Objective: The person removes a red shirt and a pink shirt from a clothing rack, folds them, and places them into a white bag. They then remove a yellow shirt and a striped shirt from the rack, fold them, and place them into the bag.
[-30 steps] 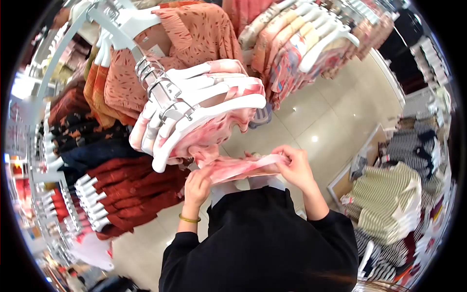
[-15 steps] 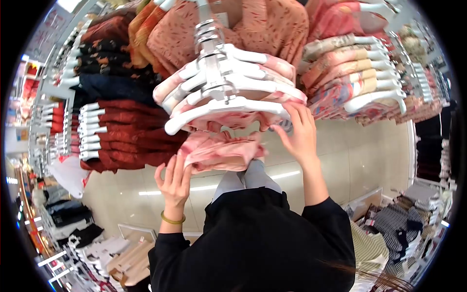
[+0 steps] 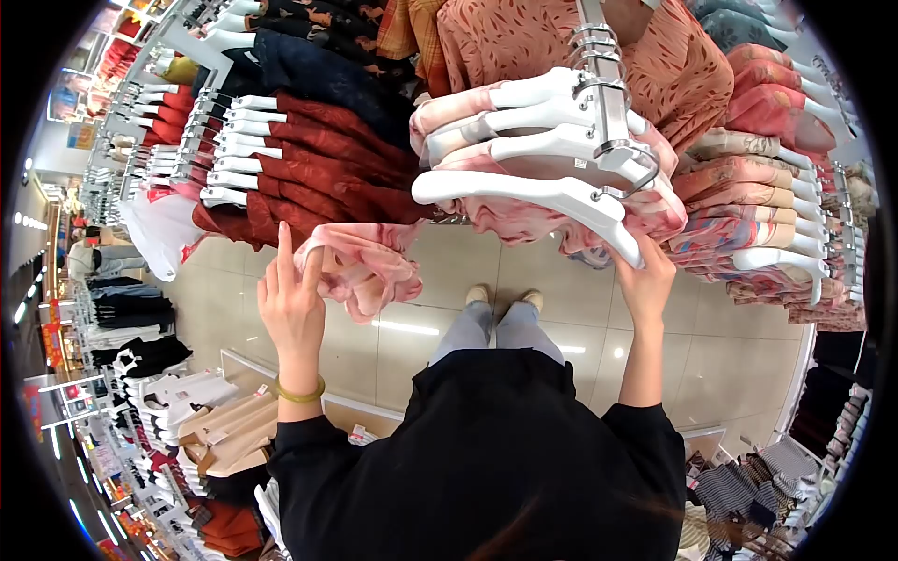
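Pink bunched fabric point(image 3: 360, 266) now hangs at the left hand point(image 3: 292, 304), pinched against raised fingers, no longer stretched between both hands. Right hand point(image 3: 645, 285) has risen to grip the pink garment point(image 3: 561, 224) under the white hanger point(image 3: 524, 192).

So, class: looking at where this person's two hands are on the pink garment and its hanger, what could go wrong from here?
1. The left hand has only a bunched edge of the pink garment at its fingers; the cloth might slip free and drop to the floor.
2. The right hand reaches under the white hanger on a crowded rail; a tug could pull off neighbouring hangers.
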Motion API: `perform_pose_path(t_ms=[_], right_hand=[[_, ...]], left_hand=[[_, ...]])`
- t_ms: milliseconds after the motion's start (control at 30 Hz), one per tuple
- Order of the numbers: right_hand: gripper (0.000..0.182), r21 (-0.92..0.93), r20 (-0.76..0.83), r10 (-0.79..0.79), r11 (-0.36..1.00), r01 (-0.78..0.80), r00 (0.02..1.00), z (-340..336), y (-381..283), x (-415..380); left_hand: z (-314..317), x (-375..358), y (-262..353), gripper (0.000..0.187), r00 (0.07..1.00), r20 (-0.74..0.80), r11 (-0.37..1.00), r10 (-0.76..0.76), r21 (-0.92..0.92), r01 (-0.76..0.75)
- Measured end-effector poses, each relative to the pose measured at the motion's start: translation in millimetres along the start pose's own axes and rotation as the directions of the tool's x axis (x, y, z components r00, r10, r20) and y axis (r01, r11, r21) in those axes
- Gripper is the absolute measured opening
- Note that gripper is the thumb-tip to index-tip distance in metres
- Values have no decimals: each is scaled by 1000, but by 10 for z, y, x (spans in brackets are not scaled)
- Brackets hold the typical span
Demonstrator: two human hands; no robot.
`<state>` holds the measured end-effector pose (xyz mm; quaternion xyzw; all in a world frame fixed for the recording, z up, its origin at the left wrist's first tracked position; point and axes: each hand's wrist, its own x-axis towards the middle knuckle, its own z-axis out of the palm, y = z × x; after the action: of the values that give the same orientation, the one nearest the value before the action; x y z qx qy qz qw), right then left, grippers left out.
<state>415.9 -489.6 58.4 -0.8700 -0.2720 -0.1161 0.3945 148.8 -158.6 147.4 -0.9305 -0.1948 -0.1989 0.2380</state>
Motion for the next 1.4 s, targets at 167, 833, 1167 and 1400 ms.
perform_pose_path(t_ms=[167, 833, 1167, 1400], right_hand=[[29, -3, -35, 33, 999, -33, 999, -85, -141, 1], [27, 93, 101, -8, 996, -2, 995, -145, -662, -743], [27, 188, 65, -98, 979, 84, 993, 526, -1383, -669], [25, 344, 15, -44, 938, 36, 999, 406, -1312, -395]], left_hand=[[33, -56, -115, 44, 1000, 22, 1000, -9, -26, 9], [-106, 74, 5, 71, 978, 183, 935, -104, -318, 159], [-605, 376, 296, 63, 976, -43, 505, 212, -851, -147], [-374, 717, 93, 44, 937, -82, 770, 338, -548, -326]])
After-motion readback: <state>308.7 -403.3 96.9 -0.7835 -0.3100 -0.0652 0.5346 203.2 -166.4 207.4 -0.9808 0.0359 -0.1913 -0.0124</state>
